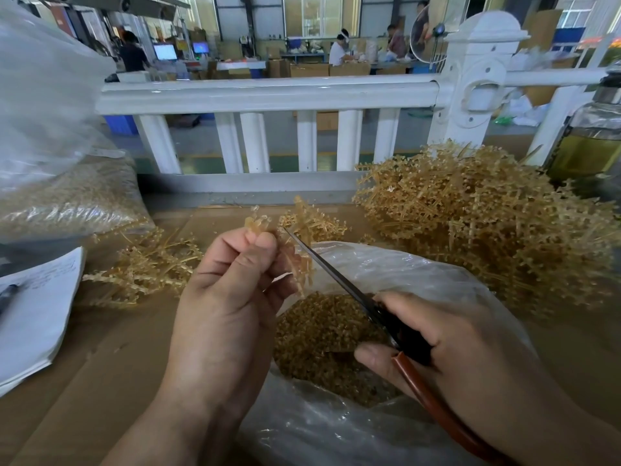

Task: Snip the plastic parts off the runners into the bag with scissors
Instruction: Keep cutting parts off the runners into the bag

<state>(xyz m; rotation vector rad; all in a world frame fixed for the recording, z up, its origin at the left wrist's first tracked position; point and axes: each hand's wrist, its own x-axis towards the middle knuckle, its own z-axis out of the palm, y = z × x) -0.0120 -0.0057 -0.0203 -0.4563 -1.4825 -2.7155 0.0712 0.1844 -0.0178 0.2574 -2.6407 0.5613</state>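
Runner [295,260] pinched by left hand [232,297] over bag [437,284] mouth so parts drop in (right hand [447,344] grips scissors [339,280]).

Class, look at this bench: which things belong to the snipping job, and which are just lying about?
Job: left hand gripping a tan plastic runner; right hand gripping dark-bladed, brown-handled scissors; clear plastic bag of snipped tan parts; large heap of tan runners.
Lying about: white paper pad; dark pen; glass bottle of yellow liquid.
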